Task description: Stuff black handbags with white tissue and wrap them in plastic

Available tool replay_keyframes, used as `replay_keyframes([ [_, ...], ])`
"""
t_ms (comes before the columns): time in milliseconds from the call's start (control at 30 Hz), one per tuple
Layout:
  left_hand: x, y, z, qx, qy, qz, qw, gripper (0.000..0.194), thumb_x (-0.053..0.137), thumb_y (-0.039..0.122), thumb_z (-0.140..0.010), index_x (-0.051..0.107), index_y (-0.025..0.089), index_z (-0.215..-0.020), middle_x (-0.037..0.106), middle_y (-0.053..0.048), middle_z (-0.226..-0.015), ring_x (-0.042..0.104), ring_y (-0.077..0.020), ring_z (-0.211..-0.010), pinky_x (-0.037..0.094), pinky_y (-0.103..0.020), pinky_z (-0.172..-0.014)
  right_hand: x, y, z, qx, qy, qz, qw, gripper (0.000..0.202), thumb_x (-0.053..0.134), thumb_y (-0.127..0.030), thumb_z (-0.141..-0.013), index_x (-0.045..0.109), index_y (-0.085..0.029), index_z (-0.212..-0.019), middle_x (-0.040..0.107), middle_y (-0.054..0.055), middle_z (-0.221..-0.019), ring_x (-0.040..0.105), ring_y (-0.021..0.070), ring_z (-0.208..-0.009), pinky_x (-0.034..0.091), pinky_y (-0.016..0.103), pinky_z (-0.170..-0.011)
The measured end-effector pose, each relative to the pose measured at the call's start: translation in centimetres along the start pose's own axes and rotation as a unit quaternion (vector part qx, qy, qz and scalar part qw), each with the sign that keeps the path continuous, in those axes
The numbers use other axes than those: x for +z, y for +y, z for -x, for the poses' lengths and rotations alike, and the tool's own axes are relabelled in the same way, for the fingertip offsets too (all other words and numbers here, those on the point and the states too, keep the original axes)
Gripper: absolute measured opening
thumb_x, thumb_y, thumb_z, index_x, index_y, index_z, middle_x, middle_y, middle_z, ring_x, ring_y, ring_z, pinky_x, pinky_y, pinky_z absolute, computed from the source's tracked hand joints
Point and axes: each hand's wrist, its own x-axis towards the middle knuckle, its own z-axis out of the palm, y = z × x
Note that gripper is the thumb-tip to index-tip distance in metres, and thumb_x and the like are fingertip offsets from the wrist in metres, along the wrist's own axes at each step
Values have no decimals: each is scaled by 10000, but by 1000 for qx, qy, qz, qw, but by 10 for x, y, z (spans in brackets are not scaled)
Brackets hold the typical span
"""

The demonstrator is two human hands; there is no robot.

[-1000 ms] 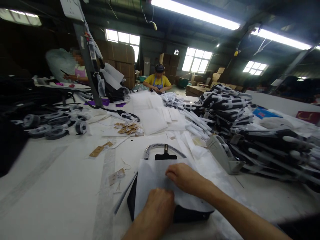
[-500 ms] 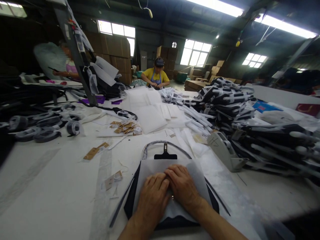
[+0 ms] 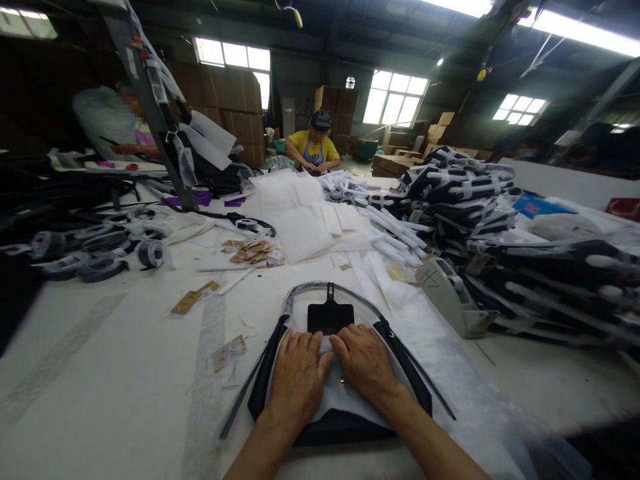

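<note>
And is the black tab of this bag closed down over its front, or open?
Open: the black tab points toward the handle, away from the small metal piece.

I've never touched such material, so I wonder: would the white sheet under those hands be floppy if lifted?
Probably floppy: the white sheet curves with the dark bag beneath the left hand and right hand. Likely light, since it looks thin.

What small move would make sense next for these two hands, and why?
Perhaps slide the left hand and right hand apart to smooth the white sheet outward: both lie close together over its middle, and its lower edge curves across the dark bag rather than lying straight.
</note>
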Motion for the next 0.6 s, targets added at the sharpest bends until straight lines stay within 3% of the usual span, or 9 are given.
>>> replay_keyframes([
  [200,-4,2,-9,-51,-29,-4,998,370,608,454,-881,630,148,-1088,661,-89,-981,586,-289,-981,417,-492,-973,9,7,-20,79,-118,35,989,506,324,-437,-1029,657,-192,-736,726,96,-746,698,242,-731,472,346,-703],
  [267,-3,2,-10,-57,-36,0,998,439,616,500,-864,632,134,-1106,660,-104,-997,578,-298,-997,405,-492,-984,11,8,-23,117,-133,33,984,496,311,-460,-1026,660,-188,-802,725,103,-730,707,250,-705,476,341,-676],
  [333,-3,1,-9,-58,-39,7,998,552,638,551,-829,618,116,-1168,658,-122,-1042,566,-312,-1036,387,-500,-1006,15,9,-23,149,-118,25,981,403,354,-447,-1015,649,-182,-942,730,100,-779,712,247,-738,489,332,-690],
  [400,-3,1,-9,-55,-44,15,997,677,669,591,-784,583,108,-1250,654,-137,-1097,557,-326,-1065,372,-509,-1021,21,11,-21,158,-67,9,985,349,431,-422,-989,592,-162,-1156,725,126,-974,702,263,-893,504,347,-779],
  [500,-5,2,-8,-47,-60,23,997,777,690,606,-750,534,114,-1331,645,-152,-1165,556,-337,-1084,357,-521,-1036,32,18,-18,134,22,-34,990,585,535,-400,-926,391,-118,-1418,540,183,-1369,534,306,-1243,447,404,-994],
  [600,-8,3,-8,-44,-72,33,996,780,686,597,-749,524,121,-1345,637,-164,-1201,553,-346,-1114,343,-527,-1049,41,27,-19,123,28,-110,986,732,582,-372,-873,275,-120,-1488,396,181,-1499,394,317,-1370,364,460,-1096],
])
